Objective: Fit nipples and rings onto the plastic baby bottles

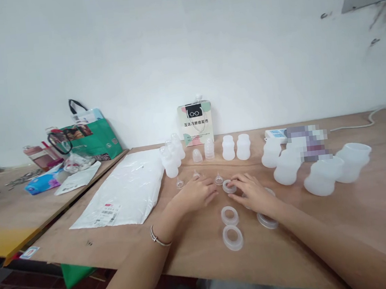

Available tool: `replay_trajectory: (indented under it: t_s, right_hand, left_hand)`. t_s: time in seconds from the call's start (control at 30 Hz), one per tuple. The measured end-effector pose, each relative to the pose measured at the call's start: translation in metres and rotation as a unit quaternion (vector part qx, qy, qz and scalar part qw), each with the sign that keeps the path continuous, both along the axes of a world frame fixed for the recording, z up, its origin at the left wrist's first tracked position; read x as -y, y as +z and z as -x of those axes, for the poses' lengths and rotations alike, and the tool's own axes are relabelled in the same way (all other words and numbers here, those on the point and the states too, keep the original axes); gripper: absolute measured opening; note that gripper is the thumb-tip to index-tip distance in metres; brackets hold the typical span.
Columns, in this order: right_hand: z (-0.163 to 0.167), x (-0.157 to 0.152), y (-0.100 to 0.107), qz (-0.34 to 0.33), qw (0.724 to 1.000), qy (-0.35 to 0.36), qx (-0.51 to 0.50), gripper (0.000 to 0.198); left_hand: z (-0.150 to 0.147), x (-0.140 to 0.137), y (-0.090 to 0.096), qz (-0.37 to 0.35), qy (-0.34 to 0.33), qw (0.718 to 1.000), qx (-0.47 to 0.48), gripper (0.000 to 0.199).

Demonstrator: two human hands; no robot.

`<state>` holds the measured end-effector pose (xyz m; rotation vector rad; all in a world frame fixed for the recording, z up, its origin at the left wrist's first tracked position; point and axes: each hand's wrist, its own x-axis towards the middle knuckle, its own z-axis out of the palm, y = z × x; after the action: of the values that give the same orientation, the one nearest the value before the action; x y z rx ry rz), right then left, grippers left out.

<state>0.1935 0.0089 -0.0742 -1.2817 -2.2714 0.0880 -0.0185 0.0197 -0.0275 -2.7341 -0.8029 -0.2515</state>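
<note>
My right hand [251, 191] has its thumb and fingers spread, fingertips at the right edge of a translucent collar ring [229, 186] that lies on the table. My left hand [198, 192] is palm down with lightly bent fingers, and I see nothing held in it. Around it stand clear bottle nipples [180, 183], one of them [218, 179] between my hands and another partly behind my left fingers. Two more rings [230, 216] lie nearer me. Below my right wrist is another ring [268, 221], and one more is partly hidden behind that hand.
Frosted bottle bodies [285, 171] stand at right, two more [228, 148] at the back. Capped bottles [170, 163] stand at left beside a white plastic mailer [122, 188]. Clear domed caps [197, 155] sit before a paper bag [196, 123]. A green bag [99, 138] is on the left table.
</note>
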Motion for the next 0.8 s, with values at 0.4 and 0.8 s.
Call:
replay_trajectory:
  t_s: [0.4, 0.8]
  right_hand:
    - [0.0, -0.001, 0.012, 0.133, 0.94, 0.019, -0.315, 0.009]
    - [0.001, 0.008, 0.022, 0.48, 0.508, 0.075, -0.711, 0.022]
  left_hand:
    - [0.007, 0.001, 0.001, 0.032, 0.048, 0.998, -0.032, 0.022]
    - [0.007, -0.002, -0.002, 0.052, 0.069, 0.994, -0.062, 0.022]
